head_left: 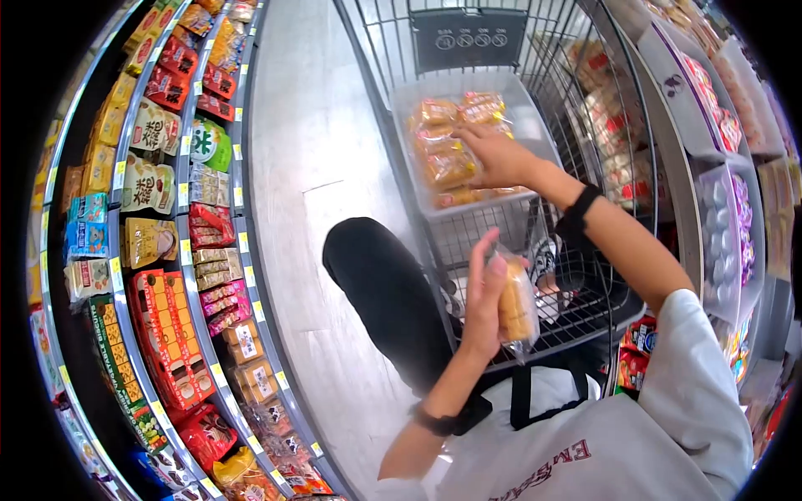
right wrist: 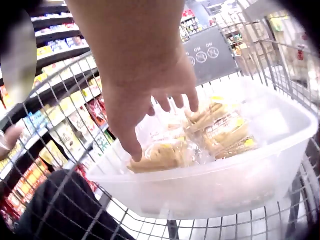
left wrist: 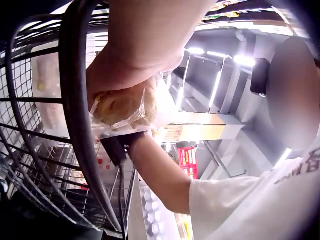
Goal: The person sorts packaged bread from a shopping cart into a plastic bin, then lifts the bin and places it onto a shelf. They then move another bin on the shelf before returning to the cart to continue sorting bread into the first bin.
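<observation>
In the head view my left hand (head_left: 483, 305) holds a clear-wrapped pack of golden bread (head_left: 516, 311) over the near end of the cart. The left wrist view shows that pack (left wrist: 127, 106) close up, partly covered by the hand (left wrist: 135, 55). My right hand (head_left: 494, 157) is inside a translucent white tub (head_left: 535, 125), over several similar wrapped packs (head_left: 449, 163). From the right wrist, the hand (right wrist: 150, 95) has its fingers spread and pointing down, the thumb at a pack (right wrist: 165, 156) near the tub's rim (right wrist: 250, 156); whether it touches is unclear.
The tub rests in a wire shopping cart (head_left: 376, 50). Snack shelves (head_left: 180, 242) line the left, beyond a pale aisle floor (head_left: 292, 150). Clear bins of packaged goods (head_left: 723, 242) stand along the right. A dark-clothed knee (head_left: 368, 259) is beside the cart.
</observation>
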A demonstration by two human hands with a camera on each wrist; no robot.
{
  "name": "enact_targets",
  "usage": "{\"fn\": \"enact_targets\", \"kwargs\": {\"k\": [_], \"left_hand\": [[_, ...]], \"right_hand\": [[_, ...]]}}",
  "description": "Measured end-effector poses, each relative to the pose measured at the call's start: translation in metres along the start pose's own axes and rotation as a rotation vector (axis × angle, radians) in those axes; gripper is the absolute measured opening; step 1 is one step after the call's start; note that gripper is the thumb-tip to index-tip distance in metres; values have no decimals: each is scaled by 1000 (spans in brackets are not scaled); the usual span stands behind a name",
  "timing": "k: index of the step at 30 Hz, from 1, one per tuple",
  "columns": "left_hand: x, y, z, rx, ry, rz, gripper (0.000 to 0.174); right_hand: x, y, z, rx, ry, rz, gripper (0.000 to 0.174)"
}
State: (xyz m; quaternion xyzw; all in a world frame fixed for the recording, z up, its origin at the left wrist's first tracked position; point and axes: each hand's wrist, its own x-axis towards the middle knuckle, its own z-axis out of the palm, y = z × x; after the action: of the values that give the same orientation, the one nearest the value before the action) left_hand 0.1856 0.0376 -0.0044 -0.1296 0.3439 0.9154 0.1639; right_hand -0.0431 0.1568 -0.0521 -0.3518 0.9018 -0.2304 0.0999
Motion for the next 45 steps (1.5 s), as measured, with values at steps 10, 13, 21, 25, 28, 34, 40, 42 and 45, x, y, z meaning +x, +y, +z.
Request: {"fn": "enact_targets", "kwargs": {"k": [10, 13, 21, 25, 28, 34, 40, 42, 45], "left_hand": [[4, 2, 0, 0, -9, 33, 70], [4, 0, -1, 8, -34, 29, 68], [1, 1, 0, 17, 29, 56, 67], [2, 3, 2, 15, 64, 66, 65], [4, 7, 7, -20, 43, 99, 62], [5, 4, 5, 182, -14, 49, 55], [10, -12, 5, 1312, 145, 514, 71], [11, -8, 0, 1373, -29, 558, 76], [5, -8, 12, 470, -307, -89, 94]], "right_hand": [[67, -6, 36, -480, -301, -40, 83], [75, -1, 37, -496, -325, -38, 77], [33, -10, -10, 38, 31, 21, 80], [-38, -32, -61, 971, 115, 207, 77], [-118, -57, -79, 1841, 144, 109, 73], [-238, -79, -59, 1903, 432, 258, 88], [-277, -76, -19, 2073, 399, 206, 84], [-275, -79, -15, 2177, 388, 132, 80], [-273, -80, -9, 2180, 140, 26, 74]]}}
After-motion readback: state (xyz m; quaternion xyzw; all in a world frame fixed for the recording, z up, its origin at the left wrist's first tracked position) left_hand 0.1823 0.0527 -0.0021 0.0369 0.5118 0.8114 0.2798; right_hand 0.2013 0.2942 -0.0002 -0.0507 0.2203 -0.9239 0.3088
